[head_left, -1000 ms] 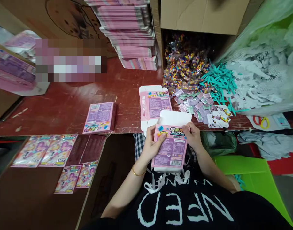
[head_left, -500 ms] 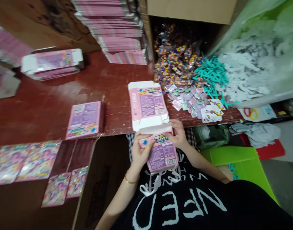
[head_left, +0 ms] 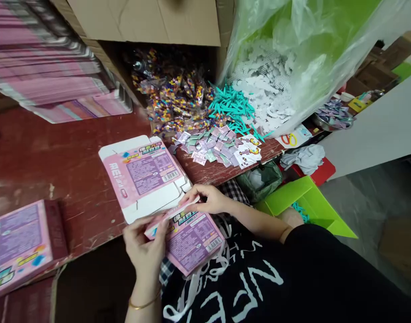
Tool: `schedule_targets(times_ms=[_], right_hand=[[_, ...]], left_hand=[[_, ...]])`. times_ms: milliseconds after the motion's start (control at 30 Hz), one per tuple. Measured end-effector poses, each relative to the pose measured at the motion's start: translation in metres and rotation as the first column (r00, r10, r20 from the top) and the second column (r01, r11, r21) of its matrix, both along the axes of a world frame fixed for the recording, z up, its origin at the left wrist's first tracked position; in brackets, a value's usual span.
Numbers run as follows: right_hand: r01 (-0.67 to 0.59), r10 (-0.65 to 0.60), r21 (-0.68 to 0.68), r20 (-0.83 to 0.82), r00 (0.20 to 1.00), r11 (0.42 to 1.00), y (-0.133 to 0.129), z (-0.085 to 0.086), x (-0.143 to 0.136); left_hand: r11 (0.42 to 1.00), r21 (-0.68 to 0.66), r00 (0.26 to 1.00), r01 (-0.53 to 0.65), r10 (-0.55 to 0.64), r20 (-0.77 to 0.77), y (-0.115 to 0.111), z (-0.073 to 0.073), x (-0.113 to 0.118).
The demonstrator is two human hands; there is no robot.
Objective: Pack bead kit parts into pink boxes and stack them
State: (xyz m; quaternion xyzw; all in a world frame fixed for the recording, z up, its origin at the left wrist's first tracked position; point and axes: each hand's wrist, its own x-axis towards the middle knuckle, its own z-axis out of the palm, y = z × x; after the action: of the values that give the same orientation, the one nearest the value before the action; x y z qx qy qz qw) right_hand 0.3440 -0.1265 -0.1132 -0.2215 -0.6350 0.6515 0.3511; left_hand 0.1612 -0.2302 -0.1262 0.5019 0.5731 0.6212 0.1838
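Head view has the left hand [head_left: 141, 249] and right hand [head_left: 211, 200] both pinching the pink box [head_left: 196, 244] along its end flap [head_left: 176, 210], just off the table's [head_left: 86, 193] near edge, where uneven finger pressure could perhaps crease the cardboard.

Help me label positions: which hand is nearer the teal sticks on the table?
Right. In view, the right hand is below and slightly left of the teal sticks; the left hand is farther down and left.
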Motion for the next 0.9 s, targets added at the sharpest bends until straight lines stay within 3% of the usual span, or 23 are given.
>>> schedule_targets(times_ms=[100,200,333,400,467,567,667,733,767,833,867,900], right_hand=[[-0.159,0.159,0.018,0.018,0.987,0.987,0.011,0.007,0.005],[-0.175,0.177,-0.036,0.05,0.983,0.984,0.024,0.006,0.006],[-0.198,0.206,-0.091,0.092,0.974,0.976,0.025,-0.005,0.008],[-0.203,0.205,-0.028,0.096,0.974,0.979,0.018,-0.009,0.011],[-0.215,0.208,0.067,0.092,0.974,0.974,0.007,-0.008,0.016],[-0.18,0.168,0.168,0.083,0.982,0.969,-0.009,0.001,0.032],[-0.173,0.157,0.151,0.112,0.981,0.973,-0.016,0.015,0.055],[-0.178,0.157,0.118,0.165,0.974,0.977,-0.016,0.026,0.073],[-0.14,0.121,0.107,0.169,0.978,0.984,-0.014,0.03,0.081],[-0.04,0.031,0.074,0.122,0.992,0.996,-0.011,0.039,0.091],[-0.046,0.042,0.048,0.092,0.995,0.998,-0.009,0.043,0.091],[-0.128,0.126,0.02,0.073,0.989,0.992,-0.007,0.046,0.088]], left_hand=[[0.973,-0.23,0.999,0.019,-0.008,0.047,-0.003,0.014,0.0],[0.942,-0.333,0.981,-0.037,0.098,0.169,-0.006,0.016,0.005],[0.977,-0.215,0.986,0.0,0.036,0.163,-0.011,-0.007,0.017],[0.987,-0.158,0.989,0.009,0.015,0.149,-0.013,-0.016,0.022],[0.993,-0.118,0.991,0.006,0.01,0.135,-0.015,-0.016,0.025],[0.998,-0.005,0.991,-0.061,0.062,0.116,-0.017,0.003,0.018],[0.937,0.221,0.935,-0.27,0.2,0.294,-0.02,0.03,0.0],[0.924,0.255,0.908,-0.284,0.173,0.381,-0.022,0.044,-0.013],[0.937,0.241,0.925,-0.253,0.162,0.343,-0.024,0.048,-0.018],[0.96,0.184,0.974,-0.213,0.192,0.125,-0.029,0.054,-0.023],[0.969,0.151,0.98,-0.196,0.198,0.004,-0.032,0.055,-0.023],[0.982,0.107,0.981,-0.155,0.166,-0.1,-0.035,0.055,-0.021]])
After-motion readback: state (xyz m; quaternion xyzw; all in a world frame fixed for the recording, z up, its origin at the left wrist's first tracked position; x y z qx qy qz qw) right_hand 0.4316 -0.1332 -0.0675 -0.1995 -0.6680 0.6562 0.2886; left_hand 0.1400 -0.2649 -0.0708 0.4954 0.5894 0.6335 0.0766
